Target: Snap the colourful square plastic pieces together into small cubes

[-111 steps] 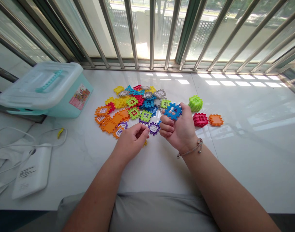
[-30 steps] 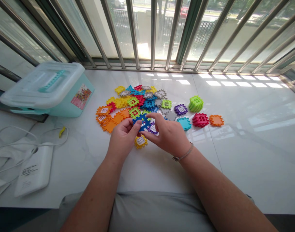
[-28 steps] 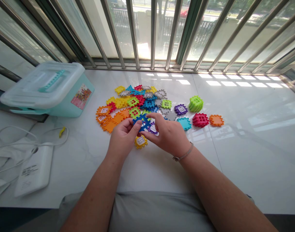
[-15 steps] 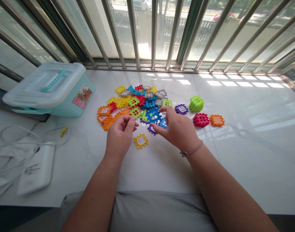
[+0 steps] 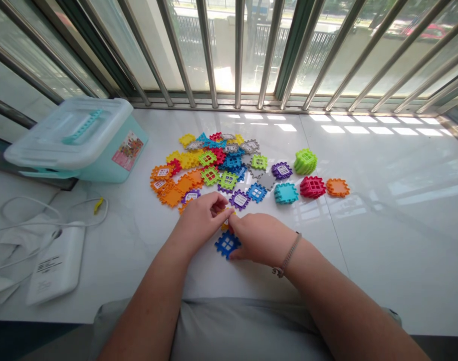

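My right hand (image 5: 261,238) pinches a dark blue window tile (image 5: 227,243) by its right edge, low over the white surface. Close beside it, my left hand (image 5: 204,215) is closed, fingers curled and thumb pressed in, at a yellow tile (image 5: 225,225) that the fingers mostly cover. The fingertips of both hands meet at this yellow piece. Just beyond them lie a purple window tile (image 5: 240,199), a light blue window tile (image 5: 256,192) and an orange tile (image 5: 172,195). Whether the blue and yellow tiles are joined cannot be seen.
A mixed heap of notched tiles (image 5: 214,158) spreads behind my hands. On the right stand a green stack (image 5: 305,161), a red stack (image 5: 312,187), a turquoise stack (image 5: 286,193) and an orange tile (image 5: 337,187). A lidded box (image 5: 101,155) and a white power bank (image 5: 58,263) sit left.
My right hand has come down toward me from the heap with the blue tile. My left hand has moved right to the yellow tile. The turquoise stack, hidden before, now shows.
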A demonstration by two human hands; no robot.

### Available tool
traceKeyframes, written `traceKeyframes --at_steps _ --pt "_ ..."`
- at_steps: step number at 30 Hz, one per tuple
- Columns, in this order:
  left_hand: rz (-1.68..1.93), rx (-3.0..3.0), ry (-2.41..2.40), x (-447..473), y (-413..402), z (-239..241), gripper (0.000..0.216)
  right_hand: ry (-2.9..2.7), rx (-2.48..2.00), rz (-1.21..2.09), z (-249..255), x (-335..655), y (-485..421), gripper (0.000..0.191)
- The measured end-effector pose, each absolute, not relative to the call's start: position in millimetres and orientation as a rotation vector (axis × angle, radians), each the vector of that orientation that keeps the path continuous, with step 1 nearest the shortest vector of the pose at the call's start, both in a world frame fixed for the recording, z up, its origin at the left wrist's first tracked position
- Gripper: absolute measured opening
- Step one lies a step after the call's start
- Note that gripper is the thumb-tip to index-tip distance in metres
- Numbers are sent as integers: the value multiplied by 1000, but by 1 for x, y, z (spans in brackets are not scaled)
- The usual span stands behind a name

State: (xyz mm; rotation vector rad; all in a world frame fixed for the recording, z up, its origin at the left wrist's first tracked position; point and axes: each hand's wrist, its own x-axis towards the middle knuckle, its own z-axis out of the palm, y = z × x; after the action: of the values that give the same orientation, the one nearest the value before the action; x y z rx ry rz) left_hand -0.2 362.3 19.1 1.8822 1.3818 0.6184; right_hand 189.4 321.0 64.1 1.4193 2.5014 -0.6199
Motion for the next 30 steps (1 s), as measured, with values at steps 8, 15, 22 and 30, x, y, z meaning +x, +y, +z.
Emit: traceKeyframes --at_steps 8,15,22,30 --pt "584 1953 1404 0 364 18 10 2425 1638 -499 71 191 332 30" --pt "638 1812 1378 1 363 24 12 2357 1734 -529 69 183 332 28" --pt "679 1544 1296 -1 361 23 23 2373 1766 -496 65 183 331 26" --pt "952 1276 1129 0 362 29 29 2429 1925 -379 69 187 333 45"
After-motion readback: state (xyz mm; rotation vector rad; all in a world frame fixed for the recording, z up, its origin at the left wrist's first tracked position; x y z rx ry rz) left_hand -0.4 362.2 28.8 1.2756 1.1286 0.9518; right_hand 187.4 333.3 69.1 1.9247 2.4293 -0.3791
